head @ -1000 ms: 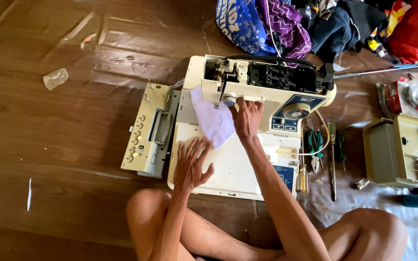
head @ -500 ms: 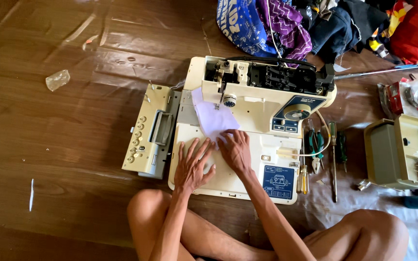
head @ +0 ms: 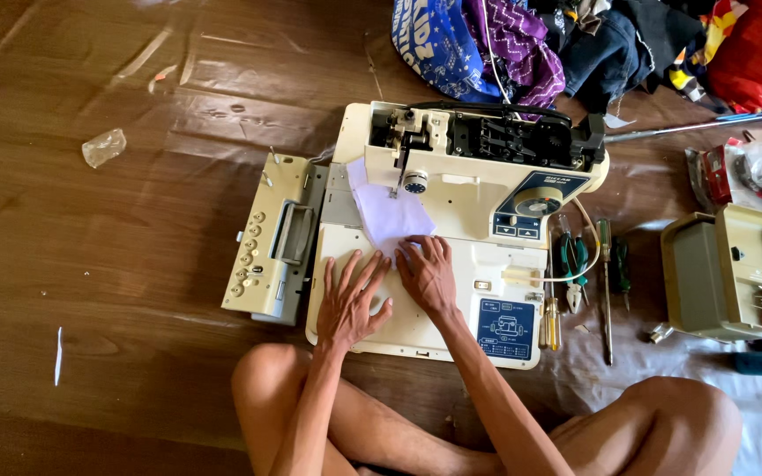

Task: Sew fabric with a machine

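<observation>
- Glossy brown floor [head: 134, 220] carried a cream plastic sewing machine [head: 451, 238], its top open
- Thin white cloth [head: 390, 216] lay on its bed
- Left hand [head: 350, 300] and right hand [head: 428, 273] pressed flat, fingers released, right fingertips touching the cloth

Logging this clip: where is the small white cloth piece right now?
In the head view the white cloth lies on the sewing machine bed near the needle, with the left hand and right hand at its near edge.
</observation>
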